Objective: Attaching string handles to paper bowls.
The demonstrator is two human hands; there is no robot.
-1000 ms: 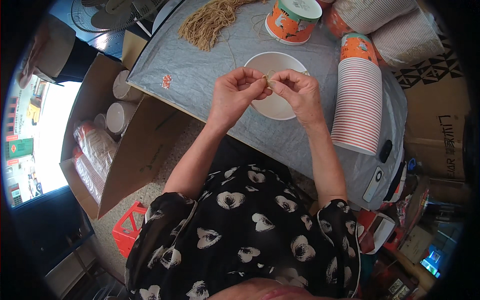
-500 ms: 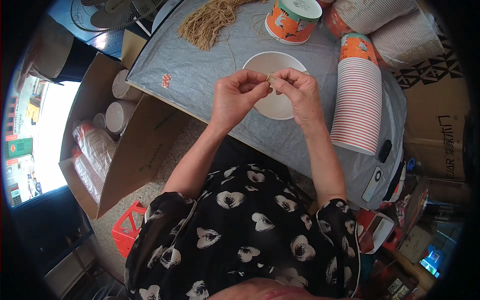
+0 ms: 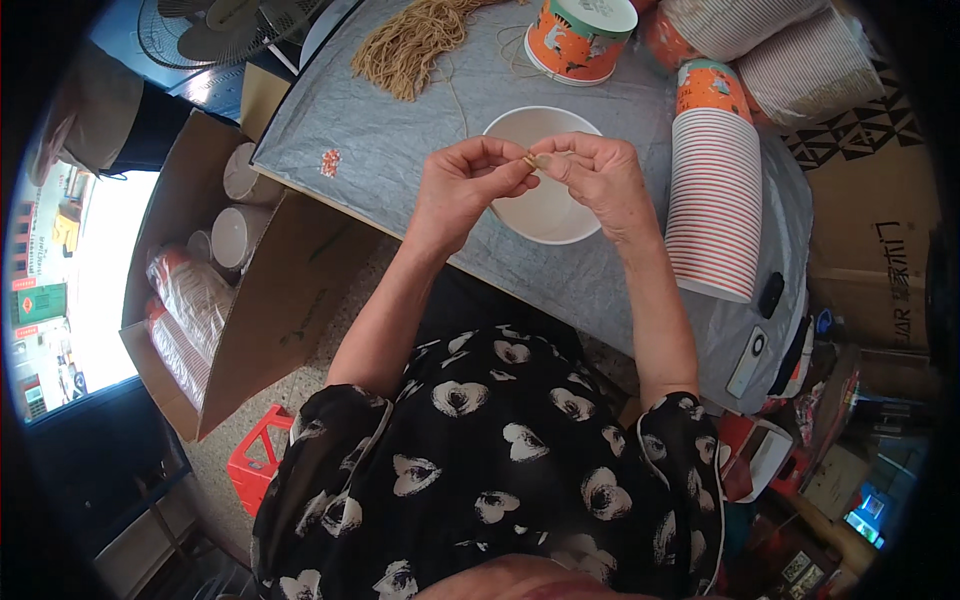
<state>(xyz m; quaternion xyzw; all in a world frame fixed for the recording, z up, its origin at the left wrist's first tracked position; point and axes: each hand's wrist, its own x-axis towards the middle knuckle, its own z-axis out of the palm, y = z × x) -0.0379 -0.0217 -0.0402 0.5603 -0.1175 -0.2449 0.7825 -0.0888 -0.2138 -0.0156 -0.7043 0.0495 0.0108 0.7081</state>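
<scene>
Fingertips of my left hand and my right hand meet in a pinch on a short bit of tan string. Both hands are above a white paper bucket, whose open mouth faces up on the table. Part of its rim is hidden behind my fingers. Beyond my left hand lies a bundle of tan strings, with a loose strand trailing toward that hand. An orange printed paper bucket stands upside down behind the white one.
To the right lies a long stack of paper buckets, with wrapped stacks behind it. A black object and a phone rest near the right edge. On the left stands a carton of buckets, beside a red stool.
Both hands have shifted slightly left, still pinching the string, and more of it now shows between the fingertips. The view has shifted a little; nothing else has visibly moved.
</scene>
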